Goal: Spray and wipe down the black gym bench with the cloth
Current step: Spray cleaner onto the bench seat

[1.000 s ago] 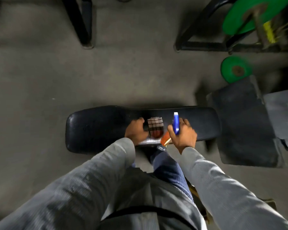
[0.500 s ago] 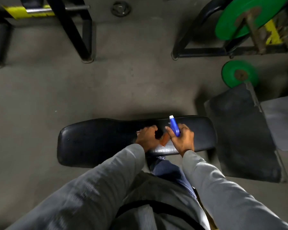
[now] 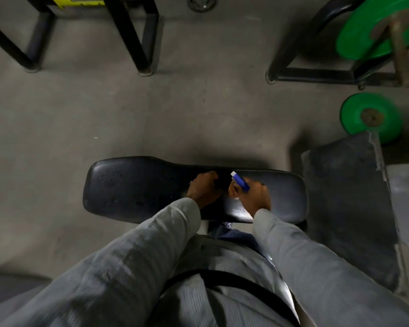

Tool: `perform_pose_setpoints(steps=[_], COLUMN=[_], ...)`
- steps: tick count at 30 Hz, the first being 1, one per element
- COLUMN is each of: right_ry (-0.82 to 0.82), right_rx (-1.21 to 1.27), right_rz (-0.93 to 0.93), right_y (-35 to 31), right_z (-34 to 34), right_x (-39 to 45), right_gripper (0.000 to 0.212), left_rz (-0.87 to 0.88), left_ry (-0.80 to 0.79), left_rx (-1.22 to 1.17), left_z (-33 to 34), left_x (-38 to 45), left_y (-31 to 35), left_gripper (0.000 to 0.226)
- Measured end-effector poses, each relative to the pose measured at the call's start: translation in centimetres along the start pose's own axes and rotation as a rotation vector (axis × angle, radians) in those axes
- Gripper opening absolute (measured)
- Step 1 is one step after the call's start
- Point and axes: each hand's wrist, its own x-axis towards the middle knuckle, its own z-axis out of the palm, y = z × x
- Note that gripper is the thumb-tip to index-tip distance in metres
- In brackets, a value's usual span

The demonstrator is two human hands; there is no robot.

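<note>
The black gym bench [image 3: 137,185] lies across the floor in front of me, with small droplets on its left part. My left hand [image 3: 204,188] rests on the middle of the pad with its fingers curled. The cloth is almost wholly hidden under it. Just to its right, my right hand [image 3: 256,197] grips a spray bottle [image 3: 240,182] with a blue head and an orange body. The white nozzle points up and to the left over the pad.
Black rack legs [image 3: 137,43] stand on the concrete floor at the back left. A black frame [image 3: 293,74] with green weight plates [image 3: 371,116] is at the back right. A dark mat [image 3: 347,197] lies against the bench's right end.
The checkered cloth seen beside my left hand a second ago is now covered by that hand. The bottle has tilted leftward, and my view has lifted to show more floor.
</note>
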Motion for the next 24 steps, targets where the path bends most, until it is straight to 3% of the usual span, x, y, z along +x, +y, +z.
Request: perform_pose_setpoints(steps=[7,13,15,19,24], right_ry=[0.013,0.032,0.064,0.114,0.121], right_rx=[0.075,0.318,0.372,0.479,0.439], right_rz=[0.046,0.240,0.365,0.546,0.587], right_y=[-0.9,-0.6,-0.5,-0.8,-3.0], right_z=[-0.3,0.0,0.5,1.6,1.3], right_x=[0.5,-0.1,-0.4,-0.9,-0.8], right_gripper=[0.023,0.016,0.028,0.070,0.057], left_rz=[-0.015,0.011,0.023,0.037,0.072], left_ry=[0.029,0.029,0.026,0.016,0.055], left_rx=[-0.030,-0.037,-0.019,0.012,-0.047], left_z=[0.1,-0.3,-0.4,-1.2,-2.6], left_x=[0.6,0.8,1.0,1.3,0.7], left_y=[-0.8,-2.1,-2.6,-3.6,-5.0], left_gripper=[0.041,0.038,0.034,0.025,0.033])
